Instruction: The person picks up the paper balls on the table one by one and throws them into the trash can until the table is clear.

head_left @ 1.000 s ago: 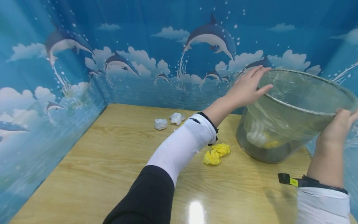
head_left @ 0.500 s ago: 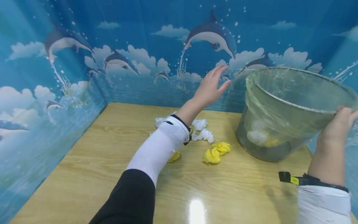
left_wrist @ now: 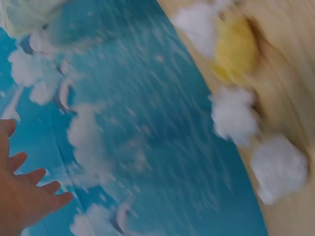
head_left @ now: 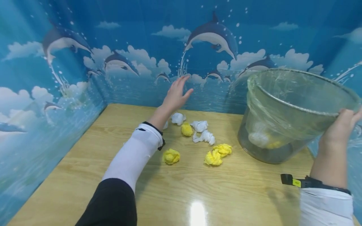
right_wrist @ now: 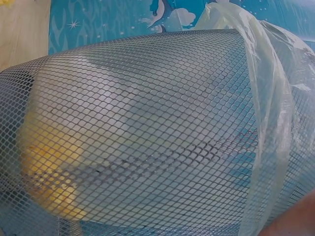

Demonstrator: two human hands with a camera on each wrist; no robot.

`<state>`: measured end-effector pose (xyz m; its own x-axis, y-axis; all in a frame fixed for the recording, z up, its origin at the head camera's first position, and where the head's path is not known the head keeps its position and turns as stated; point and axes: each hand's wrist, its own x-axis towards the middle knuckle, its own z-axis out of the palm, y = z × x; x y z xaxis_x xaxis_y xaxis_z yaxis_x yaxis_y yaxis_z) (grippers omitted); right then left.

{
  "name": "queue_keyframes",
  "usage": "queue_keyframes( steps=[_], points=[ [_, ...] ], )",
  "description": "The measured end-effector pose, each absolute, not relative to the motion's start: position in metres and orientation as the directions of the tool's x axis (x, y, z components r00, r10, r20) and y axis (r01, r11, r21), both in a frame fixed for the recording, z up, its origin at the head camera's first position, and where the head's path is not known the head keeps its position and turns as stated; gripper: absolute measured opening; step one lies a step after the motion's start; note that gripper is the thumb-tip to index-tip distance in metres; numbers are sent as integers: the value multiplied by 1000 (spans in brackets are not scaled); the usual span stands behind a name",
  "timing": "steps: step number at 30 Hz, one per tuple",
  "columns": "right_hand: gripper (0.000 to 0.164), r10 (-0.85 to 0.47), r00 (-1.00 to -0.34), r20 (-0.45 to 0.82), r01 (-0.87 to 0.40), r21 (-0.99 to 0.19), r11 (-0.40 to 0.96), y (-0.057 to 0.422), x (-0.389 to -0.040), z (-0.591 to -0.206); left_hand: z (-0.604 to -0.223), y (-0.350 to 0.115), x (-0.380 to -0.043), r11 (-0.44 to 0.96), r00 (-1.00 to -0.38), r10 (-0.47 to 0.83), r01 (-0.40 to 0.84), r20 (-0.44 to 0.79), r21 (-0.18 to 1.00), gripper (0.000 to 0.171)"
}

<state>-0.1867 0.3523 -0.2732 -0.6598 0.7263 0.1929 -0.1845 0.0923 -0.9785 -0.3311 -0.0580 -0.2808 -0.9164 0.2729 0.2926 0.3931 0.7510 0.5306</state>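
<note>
A mesh wastebasket (head_left: 282,125) with a pale green plastic liner (head_left: 271,103) stands on the right, leaning rightward in the head view. My right hand (head_left: 339,131) holds its rim, thumb on the inner side. White and yellow crumpled paper shows through the mesh (right_wrist: 172,123) low in the basket. My left hand (head_left: 176,95) is over the back of the table, fingers straight, holding nothing. Below it lie a white paper ball (head_left: 178,118) and a yellow paper ball (head_left: 186,129). Another white ball is partly hidden by the left wrist.
More crumpled paper lies on the wooden table (head_left: 240,194): white pieces (head_left: 204,137), a lone yellow ball (head_left: 171,156) and a yellow pair (head_left: 214,158) left of the basket. A dolphin-print curtain (head_left: 141,37) borders the table's back and sides.
My left hand has left the basket's rim and moved left across the back of the table, uncovering paper balls. The right hand keeps holding the basket, which stays in place.
</note>
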Motion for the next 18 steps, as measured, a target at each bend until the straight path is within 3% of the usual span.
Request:
queue_keyframes(
  steps=[10,18],
  points=[
    [64,731,-666,151,-136,-987,80,354,-188,-273,-307,-117,-342,822,-975,149,214,165,528,67],
    [64,725,-681,105,-103,-994,47,355,-188,-275,-333,-139,-346,881,-987,134,160,90,445,69]
  ],
)
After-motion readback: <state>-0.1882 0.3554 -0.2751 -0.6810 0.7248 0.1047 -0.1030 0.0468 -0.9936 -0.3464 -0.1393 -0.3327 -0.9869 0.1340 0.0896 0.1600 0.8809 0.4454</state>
